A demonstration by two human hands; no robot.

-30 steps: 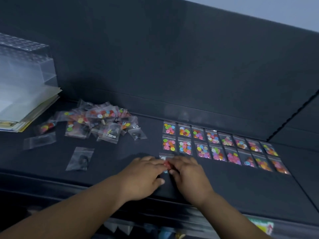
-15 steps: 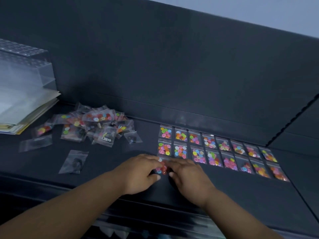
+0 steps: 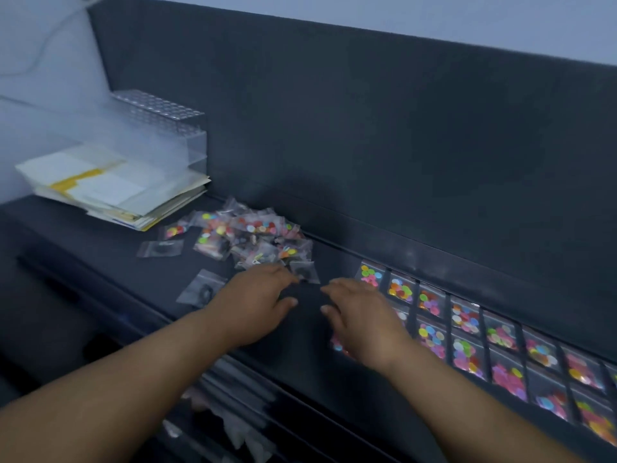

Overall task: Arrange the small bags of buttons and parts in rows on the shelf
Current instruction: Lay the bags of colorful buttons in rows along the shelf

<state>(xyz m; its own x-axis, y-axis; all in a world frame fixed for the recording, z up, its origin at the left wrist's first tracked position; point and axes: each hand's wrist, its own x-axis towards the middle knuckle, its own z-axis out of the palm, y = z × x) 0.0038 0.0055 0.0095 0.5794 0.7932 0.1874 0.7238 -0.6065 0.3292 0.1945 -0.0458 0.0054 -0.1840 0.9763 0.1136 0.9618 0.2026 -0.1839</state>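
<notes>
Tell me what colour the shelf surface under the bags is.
Dark, near-black grey: the shelf shows plainly between both hands in the head view.

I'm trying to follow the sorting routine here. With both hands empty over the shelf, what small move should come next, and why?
Probably the left hand should reach on to the loose pile of bags just beyond its fingertips and pick one. Both hands look open and empty, and the right hand hovers at the left end of the arranged rows, where a third row has barely begun.
</notes>
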